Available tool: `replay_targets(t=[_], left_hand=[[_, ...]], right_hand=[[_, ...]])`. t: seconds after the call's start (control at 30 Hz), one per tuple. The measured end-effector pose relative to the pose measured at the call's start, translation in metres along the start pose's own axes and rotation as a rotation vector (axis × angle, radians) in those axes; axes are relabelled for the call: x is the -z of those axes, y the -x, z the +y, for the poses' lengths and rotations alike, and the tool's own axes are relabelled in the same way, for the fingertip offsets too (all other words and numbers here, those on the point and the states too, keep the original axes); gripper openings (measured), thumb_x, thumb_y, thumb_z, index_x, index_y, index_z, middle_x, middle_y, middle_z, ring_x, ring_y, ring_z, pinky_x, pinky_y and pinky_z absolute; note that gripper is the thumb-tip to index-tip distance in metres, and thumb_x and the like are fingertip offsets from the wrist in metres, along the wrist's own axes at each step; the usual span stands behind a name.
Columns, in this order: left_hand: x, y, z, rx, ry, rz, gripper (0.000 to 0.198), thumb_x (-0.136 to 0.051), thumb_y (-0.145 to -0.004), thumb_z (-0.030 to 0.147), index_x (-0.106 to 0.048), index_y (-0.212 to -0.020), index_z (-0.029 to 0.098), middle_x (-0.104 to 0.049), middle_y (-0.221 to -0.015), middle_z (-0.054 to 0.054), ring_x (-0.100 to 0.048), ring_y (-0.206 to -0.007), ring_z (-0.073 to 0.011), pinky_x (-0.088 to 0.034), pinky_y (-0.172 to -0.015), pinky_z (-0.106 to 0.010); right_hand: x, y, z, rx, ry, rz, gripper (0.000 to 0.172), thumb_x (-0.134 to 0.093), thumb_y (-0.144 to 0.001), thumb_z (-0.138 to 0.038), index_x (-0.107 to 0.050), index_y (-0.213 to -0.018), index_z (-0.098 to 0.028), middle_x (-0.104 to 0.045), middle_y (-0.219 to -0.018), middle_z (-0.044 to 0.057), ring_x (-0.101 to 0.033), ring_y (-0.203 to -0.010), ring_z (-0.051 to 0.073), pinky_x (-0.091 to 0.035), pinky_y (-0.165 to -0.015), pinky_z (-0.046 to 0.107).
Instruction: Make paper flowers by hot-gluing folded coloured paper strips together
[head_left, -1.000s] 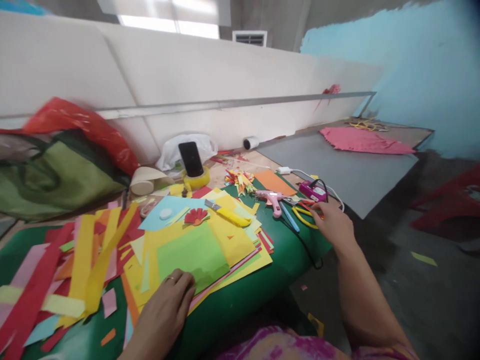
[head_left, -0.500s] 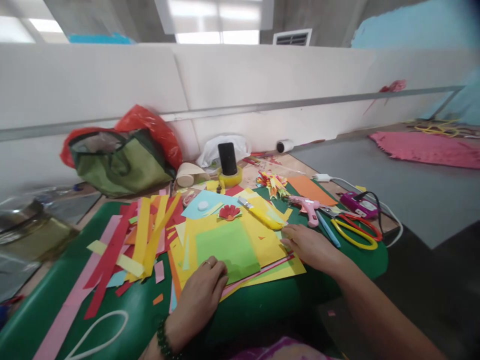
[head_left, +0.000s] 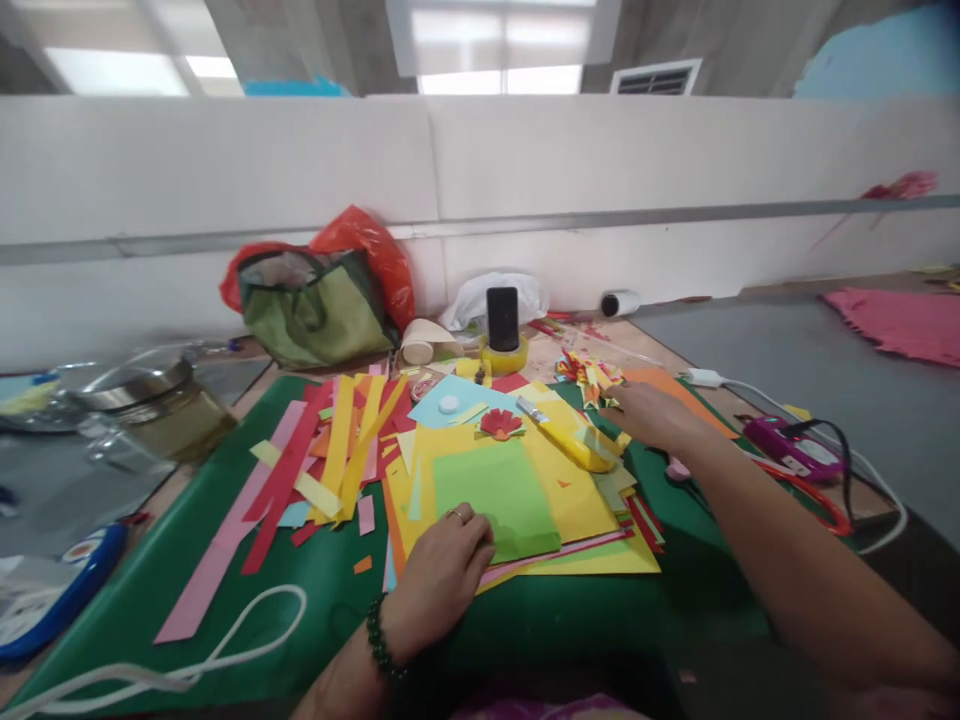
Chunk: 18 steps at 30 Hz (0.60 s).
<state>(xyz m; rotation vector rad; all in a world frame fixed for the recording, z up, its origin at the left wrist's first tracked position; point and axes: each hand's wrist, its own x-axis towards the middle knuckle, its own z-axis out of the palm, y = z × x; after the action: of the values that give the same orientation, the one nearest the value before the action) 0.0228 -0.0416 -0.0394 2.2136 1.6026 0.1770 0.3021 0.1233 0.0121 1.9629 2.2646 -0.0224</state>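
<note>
My left hand (head_left: 450,555), with a ring and a dark beaded bracelet, rests on the lower left corner of a light green paper sheet (head_left: 491,495). Its fingers lie on the paper. The sheet tops a stack of yellow paper (head_left: 585,505). My right hand (head_left: 652,415) reaches over the back right, its fingers stretched out beside a bunch of red and yellow paper flowers (head_left: 589,375); whether they touch it I cannot tell. A yellow utility knife (head_left: 570,440) and a red paper flower (head_left: 501,424) lie on the stack. My right arm covers much of the glue gun and scissors.
Loose paper strips (head_left: 349,450) lie left on the green mat (head_left: 337,610). A white cable (head_left: 247,655) loops at the front left. Behind stand a phone (head_left: 502,318) on a tape roll (head_left: 504,358) and a green bag (head_left: 315,310). A glass jar (head_left: 165,410) stands far left.
My right hand has left the right edge of the paper stack and moved away from me, to the flower bunch. My left hand stays on the green sheet. The view has turned left.
</note>
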Motion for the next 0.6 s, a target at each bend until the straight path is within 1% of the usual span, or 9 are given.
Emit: replay_targets(t=[0.07,0.17,0.23,0.3,0.4,0.47,0.5,0.53,0.6], left_hand=[[0.000,0.000,-0.001,0.003,0.011,0.004,0.015,-0.042,-0.094,0.020,-0.055,-0.086,0.019,-0.058,-0.092,-0.005,-0.056,-0.086,-0.0190,-0.042,-0.075,-0.031],[-0.001,0.000,-0.004,-0.017,0.029,0.018,0.018,-0.040,-0.094,0.023,-0.055,-0.085,0.020,-0.057,-0.091,-0.005,-0.056,-0.084,-0.0192,-0.042,-0.074,-0.031],[-0.003,0.000,-0.007,-0.039,0.049,0.034,0.019,-0.039,-0.094,0.025,-0.055,-0.084,0.020,-0.057,-0.089,-0.005,-0.056,-0.082,-0.0194,-0.042,-0.072,-0.032],[-0.003,-0.001,-0.009,-0.061,0.069,0.051,0.021,-0.038,-0.094,0.027,-0.055,-0.084,0.021,-0.056,-0.087,-0.004,-0.056,-0.080,-0.0195,-0.042,-0.071,-0.032],[-0.003,-0.001,-0.009,-0.057,0.055,0.045,0.023,-0.036,-0.095,0.026,-0.055,-0.085,0.020,-0.056,-0.087,-0.005,-0.056,-0.080,-0.0202,-0.042,-0.072,-0.033],[-0.002,0.000,-0.006,-0.042,0.022,0.019,0.022,-0.036,-0.095,0.024,-0.056,-0.086,0.019,-0.057,-0.089,-0.006,-0.056,-0.082,-0.0204,-0.042,-0.074,-0.033],[-0.002,0.000,-0.005,-0.037,0.008,0.009,0.021,-0.037,-0.095,0.023,-0.056,-0.087,0.019,-0.057,-0.090,-0.006,-0.056,-0.084,-0.0203,-0.043,-0.075,-0.033],[-0.001,0.001,-0.003,-0.034,-0.001,0.001,0.020,-0.037,-0.095,0.022,-0.056,-0.087,0.019,-0.057,-0.091,-0.006,-0.056,-0.085,-0.0201,-0.043,-0.075,-0.032],[0.000,0.001,-0.001,-0.018,-0.006,-0.002,0.019,-0.039,-0.095,0.021,-0.056,-0.088,0.019,-0.057,-0.092,-0.005,-0.056,-0.086,-0.0194,-0.043,-0.076,-0.031]], right_hand=[[0.003,-0.014,-0.002,-0.018,0.009,-0.005,0.038,-0.045,-0.093,-0.034,-0.058,-0.121,-0.013,-0.063,-0.121,0.019,-0.059,-0.110,0.031,-0.046,-0.078,0.034],[0.013,-0.025,0.002,-0.051,0.019,0.002,0.037,-0.048,-0.090,-0.028,-0.060,-0.120,-0.011,-0.063,-0.120,0.020,-0.059,-0.110,0.032,-0.046,-0.080,0.036],[0.021,-0.023,0.004,-0.052,0.009,0.012,0.034,-0.046,-0.090,-0.024,-0.064,-0.116,-0.012,-0.065,-0.119,0.019,-0.060,-0.109,0.032,-0.046,-0.080,0.035],[0.025,-0.011,0.001,-0.025,-0.017,0.013,0.033,-0.043,-0.092,-0.025,-0.067,-0.111,-0.016,-0.067,-0.115,0.016,-0.062,-0.104,0.029,-0.046,-0.079,0.032],[0.021,0.019,-0.017,0.107,-0.101,0.011,0.034,-0.039,-0.095,-0.030,-0.067,-0.113,-0.023,-0.069,-0.115,0.008,-0.064,-0.101,0.023,-0.046,-0.079,0.027],[0.010,0.039,-0.033,0.272,-0.188,0.044,0.034,-0.042,-0.095,-0.030,-0.064,-0.120,-0.022,-0.064,-0.126,0.009,-0.059,-0.112,0.024,-0.045,-0.086,0.029],[0.001,0.048,-0.040,0.363,-0.202,0.021,0.033,-0.044,-0.094,-0.028,-0.064,-0.119,-0.021,-0.064,-0.124,0.009,-0.059,-0.112,0.024,-0.045,-0.088,0.029],[-0.008,0.054,-0.047,0.435,-0.202,-0.022,0.030,-0.044,-0.094,-0.027,-0.068,-0.112,-0.021,-0.067,-0.118,0.009,-0.061,-0.108,0.023,-0.046,-0.086,0.029],[-0.026,0.062,-0.056,0.540,-0.185,-0.061,0.028,-0.044,-0.094,-0.024,-0.071,-0.099,-0.021,-0.069,-0.105,0.009,-0.063,-0.100,0.022,-0.046,-0.083,0.028]])
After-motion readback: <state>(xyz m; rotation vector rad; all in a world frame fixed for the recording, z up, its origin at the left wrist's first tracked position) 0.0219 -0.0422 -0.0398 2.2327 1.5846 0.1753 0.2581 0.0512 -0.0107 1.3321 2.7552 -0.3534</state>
